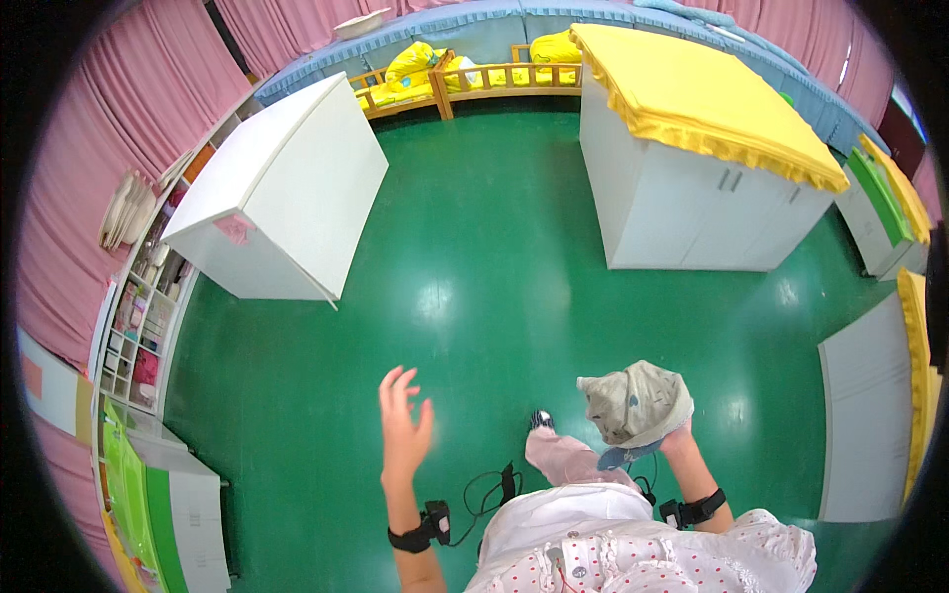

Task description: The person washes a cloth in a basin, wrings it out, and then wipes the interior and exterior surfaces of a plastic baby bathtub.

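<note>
Above the glossy green floor (474,296), at the person's right side, the right hand (675,435) is closed around a crumpled bundle of grey-beige cloth with small dark printed marks (635,400), a darker blue-grey fold (621,457) hanging below it; the hand itself is mostly hidden under the fabric, only its heel and wrist showing. The left hand (405,423) is raised and holds nothing, fingers spread and loosely curved, somewhat blurred. The grip looks like a bunching hold from below, so a loose fold could slide out and the bundle sag or drop to the floor beside the foot in a dark shoe (541,420); the black cables (489,486) dangling from the wrist bands near the waist could also snag a trailing edge. The cloth appears soft, thin and wrinkled, heaped in a rounded mound, with no clear edge or corner to tell its true shape. A white cabinet topped by a yellow fringed cover (692,148) stands well apart ahead, and a plain white cabinet (287,188) to the left.
</note>
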The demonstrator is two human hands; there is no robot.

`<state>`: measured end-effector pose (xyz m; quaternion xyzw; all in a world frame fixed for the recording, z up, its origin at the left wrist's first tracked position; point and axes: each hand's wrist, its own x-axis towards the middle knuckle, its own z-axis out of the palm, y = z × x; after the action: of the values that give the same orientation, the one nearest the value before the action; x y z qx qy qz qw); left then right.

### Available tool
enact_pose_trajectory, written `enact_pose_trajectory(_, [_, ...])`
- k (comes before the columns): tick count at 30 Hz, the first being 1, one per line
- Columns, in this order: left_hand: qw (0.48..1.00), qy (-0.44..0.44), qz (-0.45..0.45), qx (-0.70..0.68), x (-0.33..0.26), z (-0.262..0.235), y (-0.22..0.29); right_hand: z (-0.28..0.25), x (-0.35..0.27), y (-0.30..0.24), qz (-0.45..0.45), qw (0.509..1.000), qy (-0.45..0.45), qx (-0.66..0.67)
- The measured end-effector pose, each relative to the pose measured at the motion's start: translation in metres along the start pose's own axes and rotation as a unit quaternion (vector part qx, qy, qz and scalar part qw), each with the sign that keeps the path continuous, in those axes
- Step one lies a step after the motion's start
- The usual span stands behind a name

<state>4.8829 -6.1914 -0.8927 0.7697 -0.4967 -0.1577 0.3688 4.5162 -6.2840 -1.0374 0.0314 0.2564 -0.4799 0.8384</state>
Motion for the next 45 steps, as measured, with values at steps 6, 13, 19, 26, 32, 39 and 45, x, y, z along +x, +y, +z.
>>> enact_pose_trajectory(6, [0.974, 0.163, -0.133, -0.08, 0.086, -0.043, -0.062, 0.098, 0.157, -0.011, 0.064, 0.983, 0.03, -0.167])
enact_pose_trajectory(13, [0.943, 0.214, -0.247, -0.054, 0.216, -0.034, -0.122, 0.166, 0.373, -0.023, 0.0, 0.967, -0.069, -0.247])
enact_pose_trajectory(19, [0.975, 0.176, -0.13, -0.046, 0.446, 0.002, -0.131, 0.245, 0.528, -0.04, -0.062, 0.984, -0.048, -0.159])
enact_pose_trajectory(26, [0.999, -0.011, 0.036, -0.026, 0.721, 0.091, -0.091, 0.273, 0.687, -0.08, -0.112, 0.981, -0.003, -0.16])
enact_pose_trajectory(32, [0.999, -0.005, 0.01, -0.049, 0.906, 0.125, -0.138, 0.348, 0.866, -0.095, -0.152, 0.983, 0.063, -0.079])
enact_pose_trajectory(39, [0.97, 0.136, -0.178, -0.095, 1.054, 0.098, -0.197, 0.475, 1.106, -0.085, -0.045, 0.992, 0.093, -0.07])
enact_pose_trajectory(45, [0.94, 0.255, -0.21, -0.081, 1.177, 0.074, -0.262, 0.576, 1.311, -0.034, 0.033, 0.995, -0.073, -0.065])
